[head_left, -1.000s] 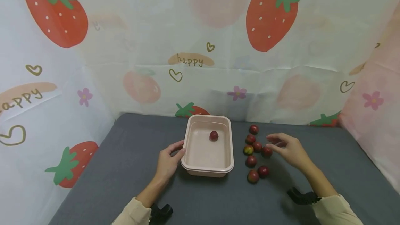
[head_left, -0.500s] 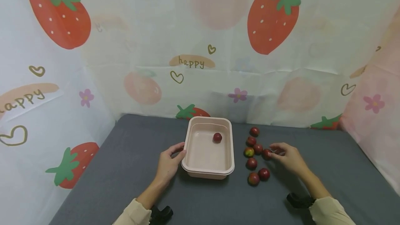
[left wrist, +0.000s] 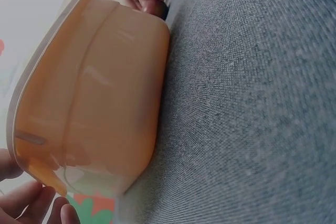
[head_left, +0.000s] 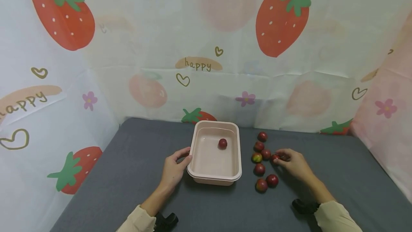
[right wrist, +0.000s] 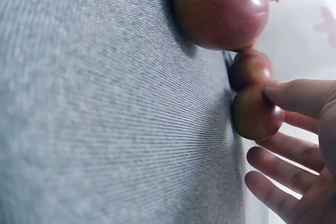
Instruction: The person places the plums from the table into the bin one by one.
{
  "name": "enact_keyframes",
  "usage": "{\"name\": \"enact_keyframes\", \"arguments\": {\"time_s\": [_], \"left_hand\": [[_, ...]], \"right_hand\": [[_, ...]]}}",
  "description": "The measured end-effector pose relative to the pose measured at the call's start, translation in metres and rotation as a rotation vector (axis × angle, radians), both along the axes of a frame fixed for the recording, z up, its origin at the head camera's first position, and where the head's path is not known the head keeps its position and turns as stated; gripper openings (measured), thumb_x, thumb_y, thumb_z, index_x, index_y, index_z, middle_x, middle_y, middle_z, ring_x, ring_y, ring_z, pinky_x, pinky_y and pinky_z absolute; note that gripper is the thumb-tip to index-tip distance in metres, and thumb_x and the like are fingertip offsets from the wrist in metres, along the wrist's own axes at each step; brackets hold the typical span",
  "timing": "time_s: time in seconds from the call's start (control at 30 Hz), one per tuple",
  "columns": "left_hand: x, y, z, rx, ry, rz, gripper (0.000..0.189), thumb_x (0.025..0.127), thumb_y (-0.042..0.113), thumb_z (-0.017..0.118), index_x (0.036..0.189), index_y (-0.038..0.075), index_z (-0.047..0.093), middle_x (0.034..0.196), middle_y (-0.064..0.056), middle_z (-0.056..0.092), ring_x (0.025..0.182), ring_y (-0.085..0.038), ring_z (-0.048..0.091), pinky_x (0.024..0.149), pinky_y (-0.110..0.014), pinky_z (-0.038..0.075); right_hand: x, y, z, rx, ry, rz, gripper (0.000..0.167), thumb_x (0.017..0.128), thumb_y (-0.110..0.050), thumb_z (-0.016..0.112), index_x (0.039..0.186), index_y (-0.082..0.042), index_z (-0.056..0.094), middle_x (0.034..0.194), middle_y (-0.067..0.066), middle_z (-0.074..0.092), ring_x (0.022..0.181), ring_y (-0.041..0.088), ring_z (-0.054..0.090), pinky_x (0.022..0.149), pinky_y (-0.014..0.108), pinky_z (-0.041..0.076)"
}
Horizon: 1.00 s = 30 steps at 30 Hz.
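Observation:
My left hand grips the left rim of a pale pink plastic tub, thumb on top and fingers beneath in the left wrist view. A single dark red plum lies inside the tub. To the tub's right, my right hand pinches another plum at the right side of a loose cluster, thumb on its near side and index finger behind. The other fingers of that hand extend past the fruit. This plum sits at the cloth, close beside its neighbours.
Several more plums lie in a rough column between tub and right hand, including a yellow-green one and a pair at the front, one of them a dark plum. A grey cloth covers the table. A fruit-printed curtain hangs behind.
My right hand has lowered and moved slightly left, its thumb and fingers closing round the rightmost plum. The plum inside the tub has rolled a little. My left hand stays at the rim.

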<state>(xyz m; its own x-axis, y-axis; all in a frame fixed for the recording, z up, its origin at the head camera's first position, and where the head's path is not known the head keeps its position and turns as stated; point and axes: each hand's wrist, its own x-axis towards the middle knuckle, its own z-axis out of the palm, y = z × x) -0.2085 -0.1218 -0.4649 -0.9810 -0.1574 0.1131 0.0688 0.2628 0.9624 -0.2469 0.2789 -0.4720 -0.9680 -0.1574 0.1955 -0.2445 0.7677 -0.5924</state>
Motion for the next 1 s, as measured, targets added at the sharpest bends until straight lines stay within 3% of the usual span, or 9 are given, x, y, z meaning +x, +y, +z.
{"name": "enact_keyframes", "arguments": {"time_s": [0.53,1.0], "left_hand": [[0.0003,0.0010,0.0003,0.012,0.016,-0.007,0.034,0.092,0.012,0.065,0.124,0.003,0.065,0.119,-0.017,0.067,0.119,-0.029,0.058,0.091,-0.033,0.049],[-0.0007,-0.0007,0.0012,0.025,-0.006,-0.009,0.034,0.090,0.011,0.066,0.124,0.004,0.066,0.118,-0.016,0.068,0.120,-0.026,0.057,0.085,-0.021,0.046]], "right_hand": [[-0.0031,0.0008,-0.0067,0.005,-0.001,-0.007,0.029,0.087,-0.018,0.072,0.110,-0.001,0.068,0.105,0.018,0.071,0.094,0.032,0.068,0.077,0.042,0.052],[-0.0011,-0.0010,-0.0078,0.000,0.021,-0.026,0.028,0.087,-0.017,0.072,0.110,0.000,0.068,0.103,0.018,0.072,0.094,0.033,0.068,0.076,0.042,0.052]]}}
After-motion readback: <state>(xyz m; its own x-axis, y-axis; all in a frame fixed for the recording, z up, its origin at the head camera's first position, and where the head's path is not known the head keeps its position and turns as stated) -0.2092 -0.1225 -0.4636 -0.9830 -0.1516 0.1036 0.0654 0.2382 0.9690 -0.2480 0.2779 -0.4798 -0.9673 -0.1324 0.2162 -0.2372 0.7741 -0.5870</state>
